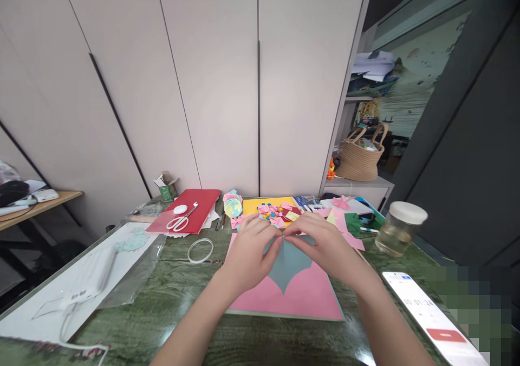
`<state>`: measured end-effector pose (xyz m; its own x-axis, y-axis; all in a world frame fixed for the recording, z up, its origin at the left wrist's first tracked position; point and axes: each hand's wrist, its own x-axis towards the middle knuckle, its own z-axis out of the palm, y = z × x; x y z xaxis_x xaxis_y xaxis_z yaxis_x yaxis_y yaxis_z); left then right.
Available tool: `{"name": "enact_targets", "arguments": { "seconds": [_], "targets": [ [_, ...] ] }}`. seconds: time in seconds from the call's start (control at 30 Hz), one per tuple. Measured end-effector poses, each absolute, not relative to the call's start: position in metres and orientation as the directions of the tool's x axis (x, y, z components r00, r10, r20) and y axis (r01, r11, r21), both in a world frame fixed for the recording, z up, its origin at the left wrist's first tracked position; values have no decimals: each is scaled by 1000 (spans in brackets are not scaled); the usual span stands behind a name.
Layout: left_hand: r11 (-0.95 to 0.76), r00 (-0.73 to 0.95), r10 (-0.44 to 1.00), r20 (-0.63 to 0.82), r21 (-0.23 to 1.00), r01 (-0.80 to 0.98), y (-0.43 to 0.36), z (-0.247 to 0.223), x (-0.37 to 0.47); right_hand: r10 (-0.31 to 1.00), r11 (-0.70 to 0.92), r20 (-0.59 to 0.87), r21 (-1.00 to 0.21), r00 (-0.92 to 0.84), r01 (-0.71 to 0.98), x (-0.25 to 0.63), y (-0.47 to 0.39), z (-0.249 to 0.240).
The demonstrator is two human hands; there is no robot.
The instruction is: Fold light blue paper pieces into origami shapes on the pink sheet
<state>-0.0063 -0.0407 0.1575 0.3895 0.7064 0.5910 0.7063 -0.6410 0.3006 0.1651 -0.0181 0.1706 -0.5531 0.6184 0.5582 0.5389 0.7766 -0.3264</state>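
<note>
A grey-blue piece of paper [286, 271] with a curved lower edge coming to a point lies over a pink sheet [284, 302]. My left hand [254, 249] pinches its upper edge near the middle, thumb and fingertips together. From the other side my right hand [325, 244] pinches the same edge, so that both sets of fingertips nearly meet. A faint vertical line runs down the paper below them. The paper's outer parts are hidden behind my hands. Just beyond them lies a pile of small pink, yellow and blue folded paper pieces [273, 210].
To the left are white scissors [179, 222] on a red folder [199, 201], a roll of clear tape [200, 250] and a white glue gun [91, 274]. A lidded jar of liquid [398, 230] and a phone [426, 312] stand and lie at the right. Green paper [354, 224] lies near the jar.
</note>
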Motion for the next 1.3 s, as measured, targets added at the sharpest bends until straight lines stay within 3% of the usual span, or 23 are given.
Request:
{"name": "enact_targets", "arguments": {
  "seconds": [0.87, 1.13, 1.3],
  "targets": [
    [-657, 266, 671, 692, 389, 646, -40, 148, 1, 610, 785, 607, -377, -510, 491, 162, -22, 173],
    [-543, 274, 793, 544, 427, 723, -30, 158, -20, 762, 647, 413, -529, -499, 550, 187, 3, 171],
    [-459, 227, 867, 443, 535, 709, -19, 161, -43, 800, 599, 434, -613, -414, 515, 195, 16, 170]
  ]
}}
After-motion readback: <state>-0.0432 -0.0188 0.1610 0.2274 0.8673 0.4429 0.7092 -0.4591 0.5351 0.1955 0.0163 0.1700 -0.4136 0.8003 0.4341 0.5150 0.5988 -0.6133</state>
